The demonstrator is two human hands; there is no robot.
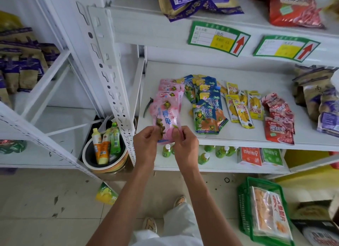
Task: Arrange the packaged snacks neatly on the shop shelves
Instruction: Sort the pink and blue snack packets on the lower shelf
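Observation:
A pink snack packet (166,117) lies at the front of a pink row on the white middle shelf (238,141). My left hand (145,145) pinches its lower left corner and my right hand (185,145) pinches its lower right corner, at the shelf's front edge. Behind it more pink packets (169,90) overlap toward the back. To the right lie rows of blue packets (207,102), yellow packets (242,108) and red packets (278,119).
A white slotted upright (110,75) stands left of my hands. Below it a bucket (104,161) holds bottles. Green bottles (205,154) sit on the lower shelf. A green basket (244,205) with a snack bag rests on the floor at right. Purple-brown bags (315,106) fill the shelf's right end.

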